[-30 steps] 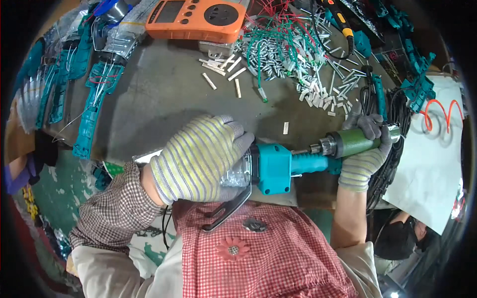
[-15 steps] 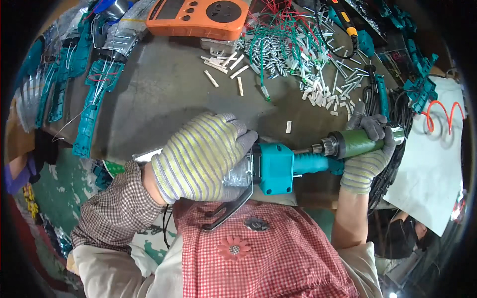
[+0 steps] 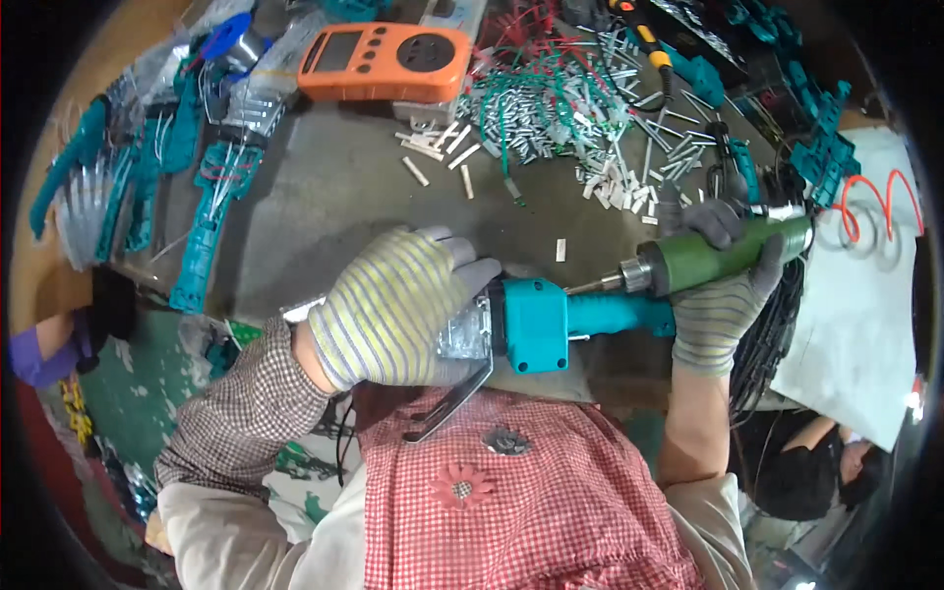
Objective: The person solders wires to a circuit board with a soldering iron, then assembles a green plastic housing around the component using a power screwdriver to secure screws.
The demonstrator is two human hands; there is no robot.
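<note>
My left hand [image 3: 403,310], in a striped yellow-grey glove, is closed round the clear and metal end of a teal power tool [image 3: 536,324]. The tool lies sideways in front of my apron, its handle reaching right and a dark bracket [image 3: 447,403] hanging below. In my right hand [image 3: 723,315], gloved alike, is a green screwdriver [image 3: 708,258] of the powered kind, held nearly level. Its thin bit points left and meets the teal housing near the handle's base. Whether a screw sits at the tip is too small to tell.
An orange meter [image 3: 385,61] rests at the back. Beside it spreads a heap of metal pins and wires [image 3: 541,113], with small white pieces [image 3: 464,182] nearer me. Teal tool halves [image 3: 206,231] lie left. Black cables [image 3: 767,344] and a red coiled cord [image 3: 870,206] are at the right.
The green screwdriver has tilted, its back end rising and its bit now against the teal housing. My left hand keeps its hold on the power tool. The whole view has shifted slightly.
</note>
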